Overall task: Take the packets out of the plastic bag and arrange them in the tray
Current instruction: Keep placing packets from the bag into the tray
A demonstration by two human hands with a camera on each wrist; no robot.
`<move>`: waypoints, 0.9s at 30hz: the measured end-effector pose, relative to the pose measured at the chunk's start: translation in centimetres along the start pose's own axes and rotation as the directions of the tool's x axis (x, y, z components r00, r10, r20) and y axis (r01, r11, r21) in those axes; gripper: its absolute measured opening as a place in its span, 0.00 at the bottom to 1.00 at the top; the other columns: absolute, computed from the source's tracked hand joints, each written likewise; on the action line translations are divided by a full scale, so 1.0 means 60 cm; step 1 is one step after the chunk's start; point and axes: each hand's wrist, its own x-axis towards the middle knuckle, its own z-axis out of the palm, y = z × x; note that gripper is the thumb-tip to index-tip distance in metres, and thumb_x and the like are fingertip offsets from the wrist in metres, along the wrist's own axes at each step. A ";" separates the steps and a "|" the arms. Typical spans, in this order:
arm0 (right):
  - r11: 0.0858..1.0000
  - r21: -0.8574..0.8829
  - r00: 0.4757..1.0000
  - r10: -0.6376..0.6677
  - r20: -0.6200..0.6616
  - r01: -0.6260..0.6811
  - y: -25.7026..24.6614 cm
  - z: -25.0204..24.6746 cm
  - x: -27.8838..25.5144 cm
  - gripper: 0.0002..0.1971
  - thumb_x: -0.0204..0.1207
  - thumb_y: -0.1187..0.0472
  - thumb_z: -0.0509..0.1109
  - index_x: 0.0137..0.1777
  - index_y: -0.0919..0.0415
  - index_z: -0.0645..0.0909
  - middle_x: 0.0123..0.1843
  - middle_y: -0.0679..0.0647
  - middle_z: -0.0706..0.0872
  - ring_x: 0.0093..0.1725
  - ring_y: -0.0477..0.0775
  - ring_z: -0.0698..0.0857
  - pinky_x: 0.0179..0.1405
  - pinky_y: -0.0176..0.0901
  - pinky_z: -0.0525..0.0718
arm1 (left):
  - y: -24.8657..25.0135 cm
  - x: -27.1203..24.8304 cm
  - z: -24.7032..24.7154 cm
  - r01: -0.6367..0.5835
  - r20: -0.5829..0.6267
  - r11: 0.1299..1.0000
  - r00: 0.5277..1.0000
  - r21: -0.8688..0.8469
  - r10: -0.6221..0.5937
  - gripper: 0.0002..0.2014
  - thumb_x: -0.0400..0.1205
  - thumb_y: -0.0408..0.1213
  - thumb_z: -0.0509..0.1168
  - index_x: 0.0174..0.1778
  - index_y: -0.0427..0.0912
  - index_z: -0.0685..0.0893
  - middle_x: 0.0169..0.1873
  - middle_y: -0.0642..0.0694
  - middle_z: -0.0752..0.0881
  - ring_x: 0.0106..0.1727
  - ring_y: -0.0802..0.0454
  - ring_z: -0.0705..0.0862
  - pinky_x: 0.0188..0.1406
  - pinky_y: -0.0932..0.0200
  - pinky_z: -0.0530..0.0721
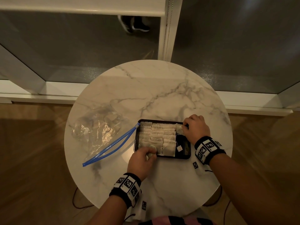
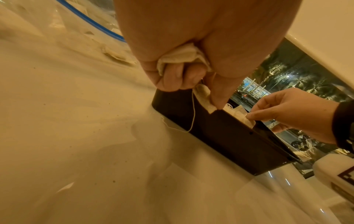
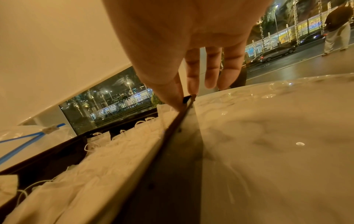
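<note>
Pinching one tea bag (image 1: pixel 179 128) at the black tray's (image 1: pixel 186 157) far right corner, the right hand (image 1: pixel 195 127) could snag loose strings and disturb filled rows, while the left hand (image 1: pixel 141 159) clutches spare tea bags (image 2: pixel 180 58) near the zip bag (image 1: pixel 97 129) on the desk (image 1: pixel 162 88).

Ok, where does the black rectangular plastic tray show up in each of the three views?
Head: black rectangular plastic tray, centre right on the table, between both hands.
Left wrist: its dark side wall runs diagonally from centre towards lower right, below the left hand.
Right wrist: its rim runs up the middle; packets fill the lower left.
Shared landmark: the clear plastic bag's blue zip strip.
</note>
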 end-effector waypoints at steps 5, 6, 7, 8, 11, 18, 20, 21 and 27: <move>0.999 0.045 0.998 0.010 -0.069 -0.007 0.002 -0.001 -0.007 0.09 0.79 0.50 0.68 0.47 0.54 0.85 0.51 0.51 0.82 0.59 0.56 0.75 0.39 0.46 0.81 | 0.001 -0.003 -0.005 -0.019 -0.023 1.000 1.000 -0.001 0.019 0.09 0.81 0.45 0.72 0.56 0.54 0.90 0.50 0.60 0.88 0.52 0.64 0.84 0.56 0.63 0.83; 0.997 0.071 0.994 0.026 -0.108 -0.018 0.001 -0.003 -0.012 0.09 0.79 0.50 0.68 0.46 0.54 0.85 0.50 0.51 0.83 0.57 0.56 0.76 0.38 0.46 0.81 | 0.001 -0.004 -0.007 -0.037 -0.034 0.999 0.999 -0.002 0.036 0.08 0.81 0.46 0.72 0.55 0.55 0.90 0.49 0.61 0.88 0.51 0.65 0.84 0.54 0.66 0.82; 0.994 0.106 0.988 0.048 -0.148 -0.033 0.000 -0.006 -0.019 0.09 0.79 0.51 0.68 0.46 0.54 0.85 0.49 0.51 0.83 0.56 0.57 0.76 0.38 0.46 0.81 | 0.003 -0.007 -0.011 -0.051 -0.050 0.999 0.997 -0.009 0.051 0.07 0.81 0.47 0.72 0.53 0.55 0.90 0.47 0.61 0.88 0.50 0.66 0.84 0.50 0.69 0.80; 0.988 0.147 0.980 0.074 -0.183 -0.047 -0.001 -0.009 -0.026 0.08 0.78 0.52 0.69 0.45 0.54 0.85 0.49 0.51 0.84 0.56 0.57 0.77 0.39 0.47 0.81 | 0.005 -0.010 -0.015 -0.058 -0.067 0.998 0.996 -0.026 0.056 0.05 0.82 0.48 0.71 0.50 0.55 0.90 0.44 0.61 0.88 0.48 0.67 0.83 0.47 0.72 0.78; 0.964 0.262 0.965 0.112 -0.235 -0.048 -0.011 -0.016 -0.055 0.04 0.78 0.54 0.70 0.43 0.52 0.84 0.45 0.50 0.84 0.52 0.57 0.77 0.41 0.46 0.79 | 0.004 -0.021 -0.030 -0.042 -0.087 0.985 0.996 -0.167 0.027 0.14 0.81 0.49 0.73 0.34 0.46 0.84 0.31 0.60 0.84 0.36 0.64 0.82 0.41 0.71 0.79; 0.847 0.480 0.974 -0.197 -0.113 0.228 -0.110 -0.019 -0.120 0.02 0.77 0.56 0.71 0.48 0.50 0.85 0.41 0.42 0.83 0.44 0.43 0.82 0.45 0.38 0.82 | 0.001 -0.051 -0.103 0.368 0.267 0.442 0.924 -0.818 -0.274 0.08 0.80 0.41 0.69 0.39 0.47 0.78 0.30 0.46 0.74 0.25 0.55 0.70 0.24 0.61 0.58; 0.815 0.512 0.959 -0.273 -0.077 0.273 -0.148 -0.022 -0.129 0.02 0.76 0.56 0.71 0.47 0.50 0.85 0.39 0.41 0.84 0.42 0.42 0.82 0.44 0.39 0.82 | -0.011 -0.064 -0.130 0.435 0.383 0.163 0.883 -0.886 -0.272 0.14 0.81 0.52 0.68 0.50 0.44 0.86 0.29 0.48 0.73 0.25 0.54 0.70 0.27 0.60 0.54; 0.804 0.517 0.951 -0.301 -0.071 0.293 -0.169 -0.024 -0.135 0.02 0.76 0.56 0.71 0.46 0.50 0.85 0.39 0.41 0.84 0.42 0.42 0.82 0.43 0.40 0.82 | -0.017 -0.070 -0.144 0.448 0.412 0.092 0.873 -0.889 -0.262 0.19 0.81 0.58 0.67 0.52 0.44 0.87 0.29 0.49 0.74 0.26 0.53 0.71 0.27 0.60 0.55; 0.872 0.342 0.863 -0.442 0.245 0.349 -0.291 0.024 -0.160 0.15 0.79 0.54 0.65 0.65 0.51 0.84 0.61 0.46 0.84 0.62 0.48 0.79 0.65 0.45 0.78 | -0.037 -0.095 -0.209 0.369 0.151 0.732 0.925 -0.573 -0.348 0.19 0.75 0.54 0.77 0.44 0.41 0.85 0.29 0.48 0.80 0.23 0.57 0.75 0.20 0.61 0.67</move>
